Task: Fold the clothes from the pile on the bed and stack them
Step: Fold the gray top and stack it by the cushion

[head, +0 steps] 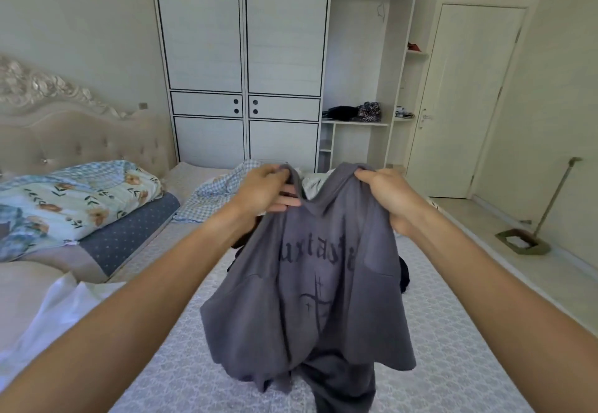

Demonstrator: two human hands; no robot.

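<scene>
Two hands hold one grey printed T-shirt (310,286) up over the bed (453,364): left hand (263,194) pinches its left shoulder, right hand (386,194) grips its right shoulder; dark clothes (404,275) lie beneath, far side

Your count: two hands, one shirt held, one bed.

You have two hands up, the left hand (262,190) and the right hand (386,195), and between them one grey T-shirt (310,299) with dark print. Under it you can see one dark garment (343,386) on the one bed (453,348), and another black piece (404,275) shows behind the shirt; how many garments that makes you cannot tell. At the head end lie one floral quilt (74,199), one blue dotted pillow (129,234) and one checked cloth (220,186). Beyond stand one wardrobe (242,56) with two tall doors, one room door (466,98) and one long-handled dustpan (524,241).
</scene>
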